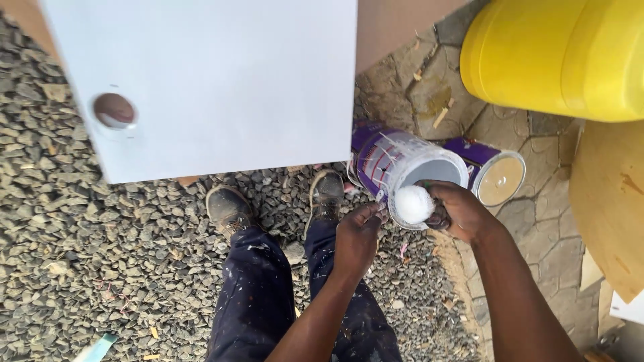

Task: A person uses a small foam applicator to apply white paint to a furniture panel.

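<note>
Paint can (402, 164): tilted, mouth open, at 2 o'clock from the shoes.
Right hand (459, 211): fingers clamped on white paint-soaked pad (414, 204).
Left hand (357, 234): fingertips pinched at rim.
Risk: tilt may spill paint onto gravel (100, 255); pad may drip.

Looks like an outdoor painting spot, kind of a backyard workshop. Loose grey gravel (80, 255) underfoot, rough stone paving (530, 221) off to one side. Freshly white-painted cabinet door (208, 80) with a round hinge hole, propped up out in the open. Open paint tin (409, 167) with white inside, second tin (493, 171) lying next to it. Big yellow plastic drum (557, 53), plywood sheet (610, 201) nearby. Paint-speckled dark trousers (261, 295) and dusty work boots (228, 208) too.
</note>
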